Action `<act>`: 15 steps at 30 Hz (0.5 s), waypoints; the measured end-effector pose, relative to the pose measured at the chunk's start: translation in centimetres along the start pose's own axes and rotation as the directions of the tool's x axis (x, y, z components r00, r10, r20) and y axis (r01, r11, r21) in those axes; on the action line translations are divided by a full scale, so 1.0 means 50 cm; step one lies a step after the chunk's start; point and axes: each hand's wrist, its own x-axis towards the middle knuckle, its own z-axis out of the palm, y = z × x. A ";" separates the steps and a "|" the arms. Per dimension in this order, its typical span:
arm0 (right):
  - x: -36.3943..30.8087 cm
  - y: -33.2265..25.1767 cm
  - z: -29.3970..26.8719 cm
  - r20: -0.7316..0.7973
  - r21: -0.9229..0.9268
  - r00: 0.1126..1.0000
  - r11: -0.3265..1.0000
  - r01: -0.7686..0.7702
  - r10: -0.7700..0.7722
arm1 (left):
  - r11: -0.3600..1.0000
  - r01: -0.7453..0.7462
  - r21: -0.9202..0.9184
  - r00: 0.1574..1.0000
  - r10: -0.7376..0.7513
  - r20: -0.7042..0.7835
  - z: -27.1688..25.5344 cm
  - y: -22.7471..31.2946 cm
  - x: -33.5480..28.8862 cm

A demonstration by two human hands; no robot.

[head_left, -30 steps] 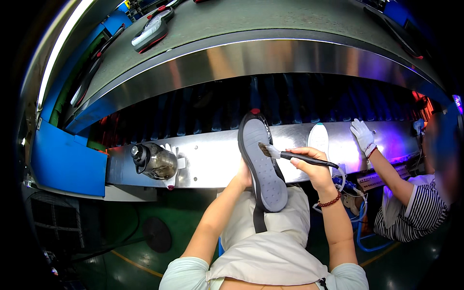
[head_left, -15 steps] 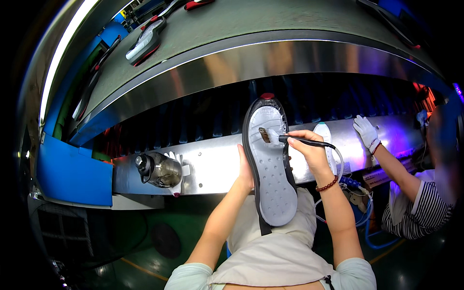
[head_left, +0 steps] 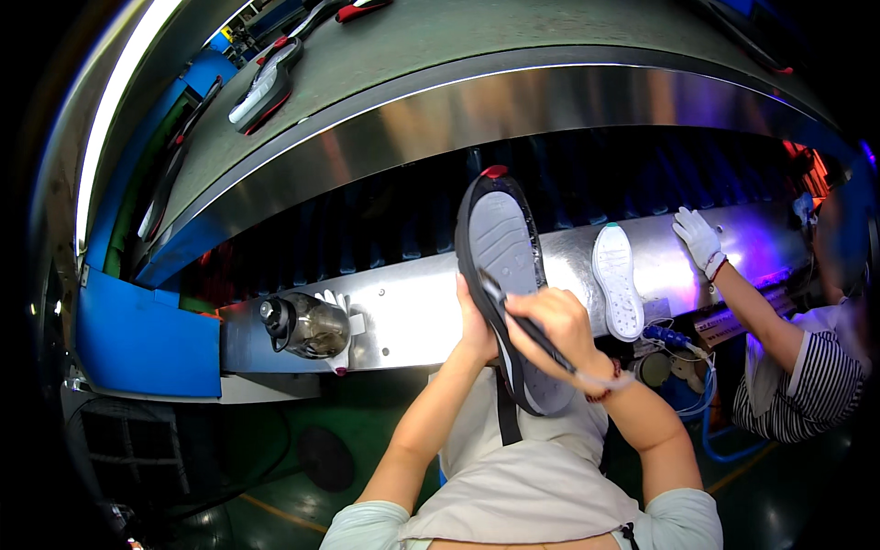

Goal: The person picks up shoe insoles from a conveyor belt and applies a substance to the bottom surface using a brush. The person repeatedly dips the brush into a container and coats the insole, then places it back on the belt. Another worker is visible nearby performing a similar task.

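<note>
A shoe sole (head_left: pixel 500 240), grey inside with a dark rim and a red toe tip, stands tilted toe-up in front of my lap. My left hand (head_left: pixel 475 321) is closed around its left edge. In my right hand (head_left: pixel 561 328) is a black-handled brush (head_left: pixel 541 343) with a pale tube trailing from its back end. The brush's tip lies at the sole's left inner edge, partly hidden by my fingers. Shiny wet-looking streaks show along the sole's right rim. Right of my right hand, a white sole piece (head_left: pixel 618 284) with a green tip lies on the metal ledge.
The metal ledge (head_left: pixel 412 298) carries a dark clear bottle (head_left: pixel 316 326) on the left, beside a white glove. Beyond is a green conveyor belt (head_left: pixel 513 32) with several soles (head_left: pixel 266 92). At right, a co-worker's gloved hand (head_left: pixel 698 240) rests on the ledge, near a blue connector (head_left: pixel 667 336) and cables.
My right hand has brought the brush down and left, from the sole's upper middle to its left edge. The sole has turned and tilted slightly. The white sole piece is now fully uncovered.
</note>
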 end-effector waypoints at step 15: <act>0.074 0.004 -0.069 0.050 0.361 0.977 0.909 -0.209 0.205 | 0.993 -0.013 -0.121 0.988 0.031 0.153 0.087 0.032 -0.045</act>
